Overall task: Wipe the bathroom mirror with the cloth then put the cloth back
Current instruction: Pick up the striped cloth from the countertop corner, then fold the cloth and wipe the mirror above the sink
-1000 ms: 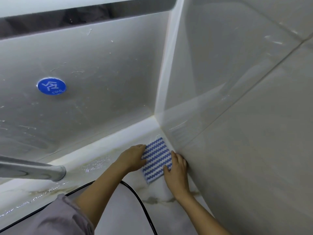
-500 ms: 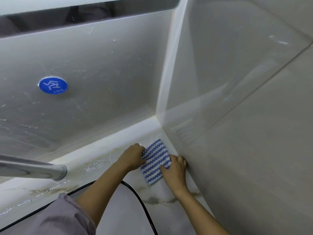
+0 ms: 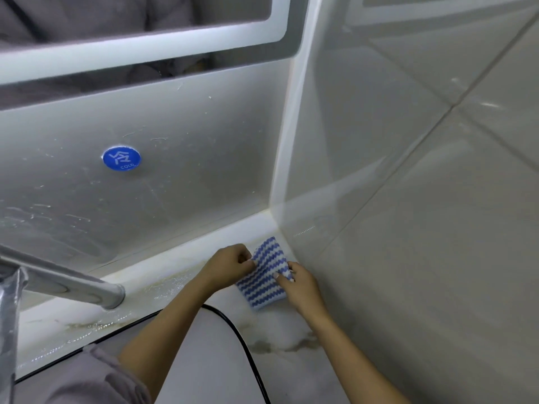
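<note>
Item: cloth, small, knitted, blue-and-white zigzag stripes.
Location: back right corner of the marble-veined countertop, where the backsplash meets the tiled side wall; its lower part lies on the counter, its upper edge is raised slightly.
Held by: left hand, fingers curled and pinching the left edge; right hand, fingertips pinching the right edge near the top.
Handling (judged): light, soft and limp, probably damp; it will sag and fold when lifted by one edge. It is not fragile and has enough texture not to slip. Best taken by two edges, as here, or bunched in one palm.
Surroundings: mirror above with a lit frosted band; round blue COLD sticker on the backsplash; chrome faucet spout to the left; water film on the counter nearby.
</note>
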`<state>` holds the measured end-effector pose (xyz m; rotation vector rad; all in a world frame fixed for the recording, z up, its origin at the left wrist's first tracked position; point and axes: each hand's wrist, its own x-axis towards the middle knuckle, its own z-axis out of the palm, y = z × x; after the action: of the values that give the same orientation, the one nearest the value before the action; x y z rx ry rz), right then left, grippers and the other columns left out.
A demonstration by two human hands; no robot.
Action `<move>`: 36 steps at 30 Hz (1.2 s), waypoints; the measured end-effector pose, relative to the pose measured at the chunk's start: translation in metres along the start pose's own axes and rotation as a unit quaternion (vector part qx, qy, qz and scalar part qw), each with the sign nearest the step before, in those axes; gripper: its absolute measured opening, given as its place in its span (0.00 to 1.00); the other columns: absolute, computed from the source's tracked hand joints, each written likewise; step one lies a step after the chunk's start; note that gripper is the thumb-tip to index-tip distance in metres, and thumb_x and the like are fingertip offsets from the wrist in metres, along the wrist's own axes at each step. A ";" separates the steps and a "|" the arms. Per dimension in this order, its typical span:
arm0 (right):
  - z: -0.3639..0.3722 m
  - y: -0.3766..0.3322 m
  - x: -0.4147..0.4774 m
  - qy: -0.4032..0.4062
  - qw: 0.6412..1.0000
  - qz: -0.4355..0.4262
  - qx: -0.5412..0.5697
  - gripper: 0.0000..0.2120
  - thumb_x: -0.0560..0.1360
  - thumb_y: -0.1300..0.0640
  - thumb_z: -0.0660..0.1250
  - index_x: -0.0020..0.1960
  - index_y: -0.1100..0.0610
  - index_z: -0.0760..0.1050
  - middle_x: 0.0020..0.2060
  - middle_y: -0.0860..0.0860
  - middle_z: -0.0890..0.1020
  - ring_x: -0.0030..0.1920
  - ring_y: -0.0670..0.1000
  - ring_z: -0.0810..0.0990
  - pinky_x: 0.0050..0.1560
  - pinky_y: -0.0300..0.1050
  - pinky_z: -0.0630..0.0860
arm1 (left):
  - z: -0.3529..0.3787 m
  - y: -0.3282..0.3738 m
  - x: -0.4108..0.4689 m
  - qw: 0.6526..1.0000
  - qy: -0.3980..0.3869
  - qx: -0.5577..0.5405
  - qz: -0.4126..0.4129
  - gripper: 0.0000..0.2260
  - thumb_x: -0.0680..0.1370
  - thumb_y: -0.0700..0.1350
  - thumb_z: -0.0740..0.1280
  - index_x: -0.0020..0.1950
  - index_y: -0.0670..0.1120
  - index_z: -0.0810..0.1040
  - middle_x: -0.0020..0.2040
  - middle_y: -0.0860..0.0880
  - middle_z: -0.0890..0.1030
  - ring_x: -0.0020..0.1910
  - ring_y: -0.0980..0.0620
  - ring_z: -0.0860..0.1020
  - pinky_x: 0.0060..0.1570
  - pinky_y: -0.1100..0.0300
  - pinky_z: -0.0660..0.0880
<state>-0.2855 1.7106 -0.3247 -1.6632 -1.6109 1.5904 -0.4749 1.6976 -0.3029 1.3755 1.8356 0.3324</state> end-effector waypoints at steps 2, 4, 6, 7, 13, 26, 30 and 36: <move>-0.006 -0.014 -0.007 -0.007 0.999 -0.017 0.027 0.03 0.77 0.55 0.67 0.49 0.50 0.79 0.44 0.48 0.84 0.45 0.47 0.83 0.42 0.37 0.77 | -0.010 0.011 -0.010 0.999 0.024 -0.033 0.004 0.06 0.77 0.51 0.64 0.44 0.51 0.73 0.42 0.53 0.79 0.41 0.55 0.77 0.37 0.61 0.73; -0.012 -0.030 -0.016 -0.013 0.998 -0.039 0.043 0.02 0.77 0.54 0.67 0.47 0.50 0.79 0.42 0.48 0.85 0.44 0.48 0.84 0.42 0.39 0.78 | -0.022 0.023 -0.023 0.997 0.046 -0.062 0.008 0.06 0.77 0.52 0.64 0.44 0.51 0.74 0.43 0.52 0.80 0.42 0.54 0.78 0.39 0.59 0.76; -0.018 -0.046 -0.028 -0.018 0.996 -0.059 0.068 0.03 0.77 0.53 0.68 0.46 0.49 0.80 0.40 0.47 0.85 0.41 0.46 0.84 0.39 0.37 0.78 | -0.035 0.034 -0.038 0.992 0.067 -0.109 0.005 0.07 0.77 0.52 0.64 0.44 0.50 0.75 0.43 0.50 0.81 0.43 0.52 0.80 0.42 0.55 0.77; -0.020 -0.055 -0.036 -0.020 0.994 -0.067 0.080 0.03 0.77 0.52 0.68 0.45 0.49 0.80 0.39 0.47 0.85 0.40 0.45 0.84 0.37 0.36 0.78 | -0.041 0.038 -0.047 0.987 0.072 -0.144 0.002 0.07 0.77 0.52 0.65 0.44 0.49 0.76 0.43 0.50 0.82 0.42 0.51 0.80 0.42 0.56 0.77; -0.032 -0.096 -0.091 -0.039 0.983 -0.128 0.124 0.04 0.76 0.52 0.68 0.47 0.51 0.80 0.41 0.48 0.85 0.42 0.46 0.84 0.39 0.36 0.77 | -0.063 0.060 -0.114 0.948 0.118 -0.294 0.041 0.06 0.75 0.49 0.69 0.42 0.47 0.78 0.37 0.51 0.81 0.35 0.56 0.77 0.35 0.64 0.71; -0.028 -0.125 -0.169 -0.210 0.912 -0.095 0.338 0.18 0.71 0.55 0.70 0.58 0.63 0.78 0.51 0.59 0.84 0.47 0.55 0.84 0.43 0.44 0.80 | -0.056 0.053 -0.222 0.788 -0.015 -0.608 0.100 0.15 0.75 0.45 0.68 0.59 0.40 0.80 0.57 0.39 0.81 0.52 0.46 0.81 0.47 0.56 0.79; -0.014 -0.125 -0.186 -0.243 0.885 -0.086 0.388 0.18 0.72 0.58 0.68 0.60 0.63 0.76 0.52 0.61 0.83 0.48 0.56 0.84 0.43 0.45 0.81 | -0.044 0.045 -0.246 0.739 -0.019 -0.663 0.121 0.16 0.76 0.42 0.65 0.63 0.39 0.76 0.61 0.38 0.78 0.57 0.43 0.79 0.50 0.54 0.79; 0.015 -0.120 -0.207 -0.260 0.884 -0.085 0.380 0.18 0.75 0.57 0.65 0.63 0.62 0.74 0.56 0.62 0.81 0.53 0.58 0.82 0.46 0.48 0.80 | -0.036 0.029 -0.275 0.742 0.085 -0.660 0.078 0.19 0.69 0.41 0.71 0.59 0.37 0.77 0.56 0.38 0.81 0.53 0.43 0.82 0.43 0.56 0.80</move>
<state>-0.3010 1.5659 -0.1346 -0.7010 -1.0243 2.2813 -0.4570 1.4709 -0.1408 0.4313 1.0355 1.5257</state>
